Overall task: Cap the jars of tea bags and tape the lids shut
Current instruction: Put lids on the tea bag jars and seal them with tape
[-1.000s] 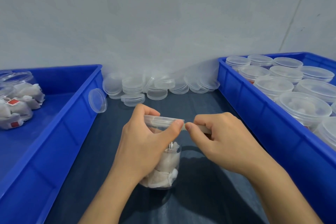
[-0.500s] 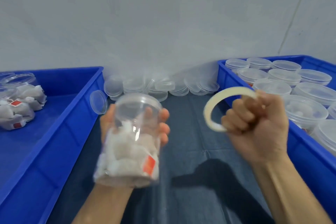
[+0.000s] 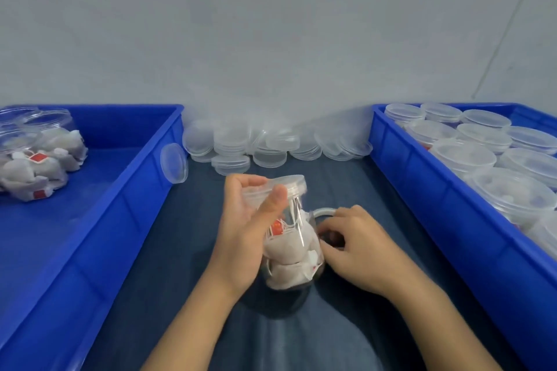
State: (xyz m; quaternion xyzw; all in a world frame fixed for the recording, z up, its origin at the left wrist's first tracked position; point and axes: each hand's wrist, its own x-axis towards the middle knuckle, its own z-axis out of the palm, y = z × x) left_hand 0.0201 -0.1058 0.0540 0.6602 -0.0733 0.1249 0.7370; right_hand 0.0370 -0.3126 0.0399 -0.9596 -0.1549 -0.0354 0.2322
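Item: jar [image 3: 289,238], clear plastic, cylindrical, smooth and glossy, stood upright on a dark blue cloth [image 3: 346,184] at centre, between two bins. It was about two-thirds full of soft white tea bags [image 3: 286,253] with small red tags. A shallow round clear lid [image 3: 284,185] sat on its mouth (tape on the rim could not be made out).

Left hand [image 3: 244,238]: wrapped round the jar's upper left side, fingers curled behind the lid, thumb pressed flat against the lid's near edge.

Right hand [image 3: 355,247]: low beside the jar's right base, fingers bent and curled on a tape roll [image 3: 324,212], a thin pale ring of which only an arc showed above the knuckles. The fingertips lay just beside the jar wall; whether they touched it could not be told.

Left bin [image 3: 126,205]: rigid blue plastic, rectangular, holding open jars [image 3: 39,153] of tea bags at its far corner.

Right bin [image 3: 422,190]: same make, packed with capped jars [image 3: 464,156] in rows.

Spare lids [image 3: 271,147]: translucent discs, heaped against the grey wall [image 3: 271,24] between the bins; one lid [image 3: 173,167] leaned on edge against the left bin.
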